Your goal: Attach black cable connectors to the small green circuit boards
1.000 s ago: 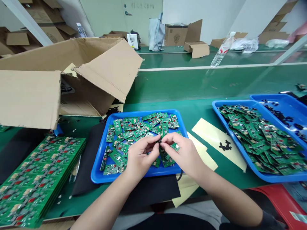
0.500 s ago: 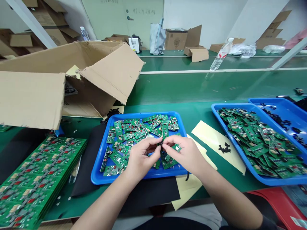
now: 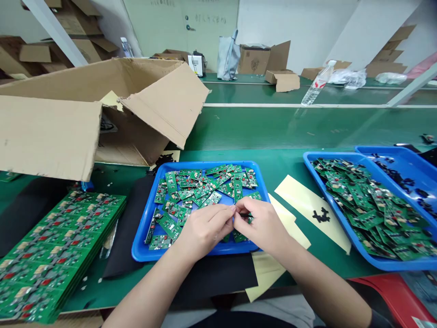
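Observation:
My left hand [image 3: 206,230] and my right hand [image 3: 261,224] meet at their fingertips over the near part of a blue tray [image 3: 141,248]. A small black piece [image 3: 245,215] shows between the fingers of my right hand. The fingers of my left hand are pinched together against it; whatever they grip is hidden. Beneath and beyond my hands, the tray holds many loose green circuit boards [image 3: 170,225], lying at all angles. Right of the tray, several black pieces [image 3: 321,215] lie on a yellowish paper sheet [image 3: 297,189].
Stacked panels of joined circuit boards [image 3: 58,246] lie at the left. An open cardboard box [image 3: 164,102] stands behind them. At the right are a second blue tray [image 3: 314,175] full of boards and another blue tray [image 3: 421,161] with black bits. A bottle [image 3: 318,84] leans on the shelf edge.
My fingertips have drawn closer together, and my left hand has turned so its back covers more of its fingers. The view has shifted slightly.

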